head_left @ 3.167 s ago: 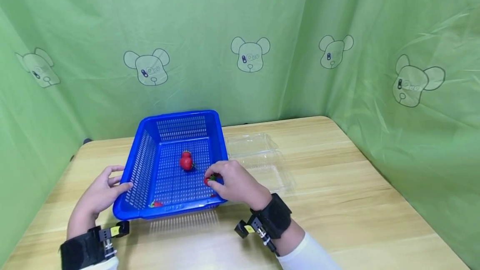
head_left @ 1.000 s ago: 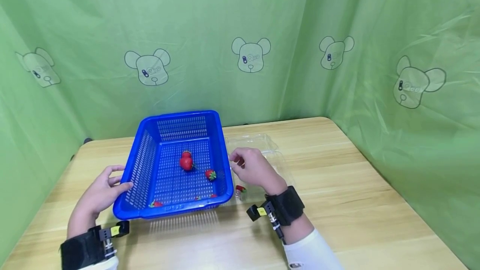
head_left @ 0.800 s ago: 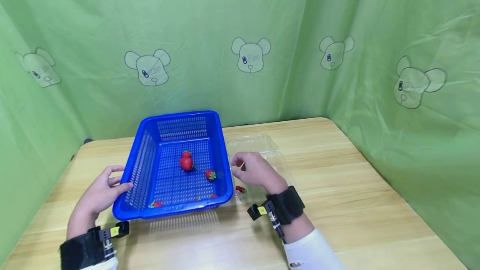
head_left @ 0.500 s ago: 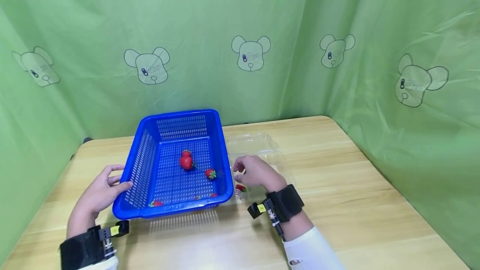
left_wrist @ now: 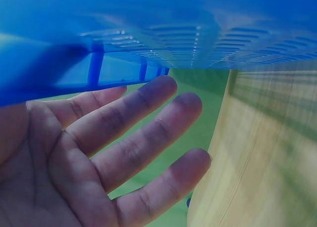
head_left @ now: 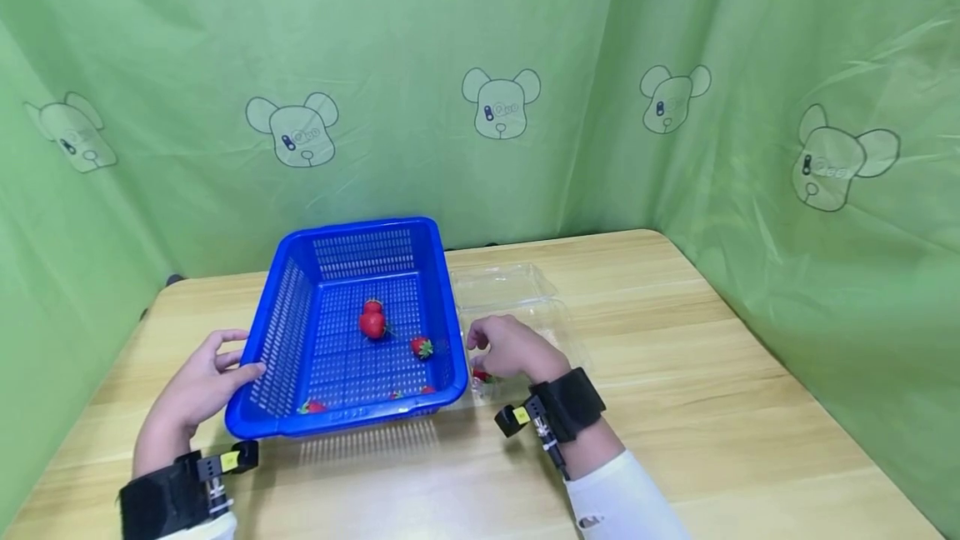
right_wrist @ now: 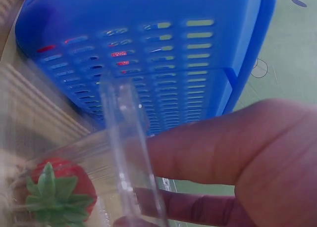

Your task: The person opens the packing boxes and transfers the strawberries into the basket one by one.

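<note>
A blue plastic basket (head_left: 300, 425) with slotted walls holds several strawberries (head_left: 372, 324). My left hand (head_left: 197, 382) holds its left rim, thumb over the edge and the other fingers outside; from the left wrist these fingers (left_wrist: 148, 138) look extended and spread beside the basket wall. To the right lies a clear plastic clamshell box (head_left: 551, 332) with its lid folded back. My right hand (head_left: 513, 348) hovers at the box's left side, fingers bent and a gap between thumb and forefinger. In the right wrist view, a strawberry (right_wrist: 62, 192) sits inside the clear box, beside the thumb.
Basket and box stand side by side on a light wooden table (head_left: 675, 407). A green curtain (head_left: 390, 48) with printed bear heads hangs behind and along both sides. Each wrist wears a black strap (head_left: 567, 402) with a small camera.
My right hand has left the basket for the clear box, where a strawberry now lies, and has since sunk slightly toward it. My left hand has stayed in place on the rim.
</note>
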{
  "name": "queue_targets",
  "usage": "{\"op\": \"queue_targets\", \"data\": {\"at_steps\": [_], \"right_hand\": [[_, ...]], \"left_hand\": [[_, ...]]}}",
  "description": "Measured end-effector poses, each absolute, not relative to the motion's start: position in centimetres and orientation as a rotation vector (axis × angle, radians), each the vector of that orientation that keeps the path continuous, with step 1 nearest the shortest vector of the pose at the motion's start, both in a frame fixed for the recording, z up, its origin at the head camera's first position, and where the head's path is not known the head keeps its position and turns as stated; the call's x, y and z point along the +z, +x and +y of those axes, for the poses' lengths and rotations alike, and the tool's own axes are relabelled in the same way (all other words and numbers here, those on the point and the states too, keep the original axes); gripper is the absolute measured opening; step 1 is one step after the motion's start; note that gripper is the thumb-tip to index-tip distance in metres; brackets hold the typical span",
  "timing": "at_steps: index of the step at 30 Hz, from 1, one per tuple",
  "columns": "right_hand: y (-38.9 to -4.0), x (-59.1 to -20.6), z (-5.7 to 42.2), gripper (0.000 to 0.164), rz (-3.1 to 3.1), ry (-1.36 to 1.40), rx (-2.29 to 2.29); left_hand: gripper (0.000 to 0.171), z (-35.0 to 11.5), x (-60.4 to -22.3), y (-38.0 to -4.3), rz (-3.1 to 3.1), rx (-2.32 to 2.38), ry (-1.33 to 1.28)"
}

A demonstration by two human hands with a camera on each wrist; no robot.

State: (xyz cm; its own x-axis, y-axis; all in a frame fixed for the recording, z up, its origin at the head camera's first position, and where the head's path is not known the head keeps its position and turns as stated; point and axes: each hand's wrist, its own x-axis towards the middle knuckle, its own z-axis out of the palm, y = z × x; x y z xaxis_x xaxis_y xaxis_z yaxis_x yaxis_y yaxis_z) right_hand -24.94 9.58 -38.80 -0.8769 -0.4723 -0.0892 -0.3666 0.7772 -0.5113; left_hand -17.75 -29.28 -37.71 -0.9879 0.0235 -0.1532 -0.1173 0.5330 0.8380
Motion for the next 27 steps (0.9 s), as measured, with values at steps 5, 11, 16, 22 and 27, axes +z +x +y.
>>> {"op": "queue_targets", "data": {"at_steps": [5, 11, 16, 22, 27], "right_hand": [[-24.97, -38.85, 9.62, 0.017, 2.739, -0.628, -0.719], [-25.03, -38.90, 9.87, 0.018, 2.719, -0.626, -0.695], [-25.06, -38.95, 9.99, 0.018, 2.712, -0.649, -0.683], [-25.07, -39.14, 10.05, 0.020, 2.681, -0.630, -0.673], [-25.10, -39.33, 10.16, 0.019, 2.662, -0.642, -0.676]], "left_hand": [[0.061, -29.18, -37.49, -17.72, 2.629, 1.433, -0.090], [0.061, -29.11, -37.36, -17.67, 2.631, 1.430, -0.095], [0.061, -29.13, -37.41, -17.72, 2.633, 1.433, -0.088], [0.061, -28.98, -37.27, -17.56, 2.630, 1.437, -0.085], [0.061, -28.92, -37.25, -17.48, 2.624, 1.447, -0.078]]}}
